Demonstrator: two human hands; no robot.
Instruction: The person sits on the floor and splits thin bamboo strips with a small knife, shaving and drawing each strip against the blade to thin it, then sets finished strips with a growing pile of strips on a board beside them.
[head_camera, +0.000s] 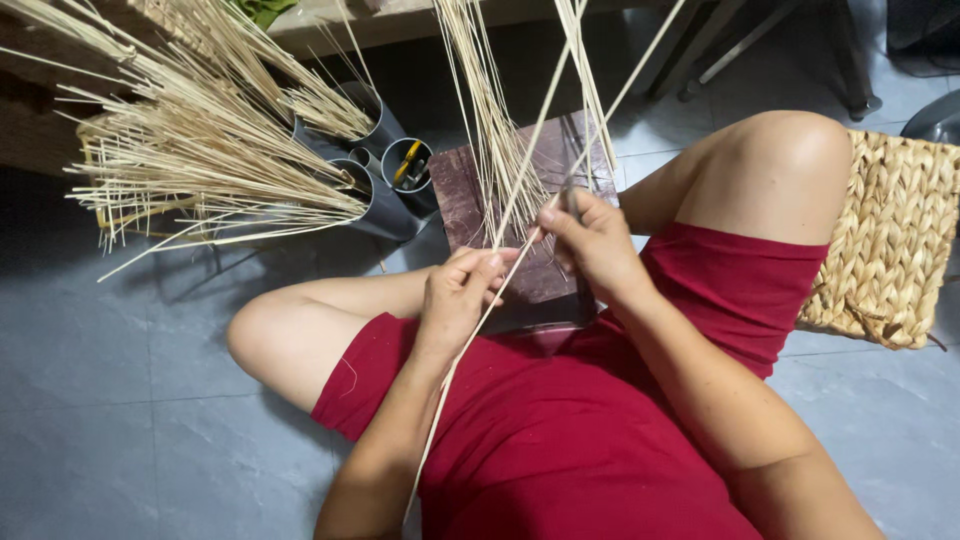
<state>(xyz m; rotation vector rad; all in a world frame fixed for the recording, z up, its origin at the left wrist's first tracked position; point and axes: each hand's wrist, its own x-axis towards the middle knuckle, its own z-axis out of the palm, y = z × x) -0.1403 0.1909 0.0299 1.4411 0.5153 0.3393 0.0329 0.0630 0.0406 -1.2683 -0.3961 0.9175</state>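
Pale, thin cane strip (470, 335), stiff and straight, running diagonally from lower left by the lap up to the upper right; both ends cut off or lost, lower end fading against red cloth, upper end out of frame. Pinched between thumb and fingertips of left hand (462, 295), grip closed on it. Right hand (590, 240) just beside, grip closed around the same strip and a small dark tool, hard to make out. More pale strips (495, 130) fanned upright behind the hands, tops cut off, bases hidden by the fingers. Underneath, worn dark reddish wooden board (460, 200), partly covered. Red shorts (600, 430), soft fabric, bare knees spread on grey tiled floor (120, 400). Left: bristly bundles of dry sticks (200, 150) in grey plastic tubes (395, 165). Right: woven straw basket (890, 240), chunky plait, partly cropped.
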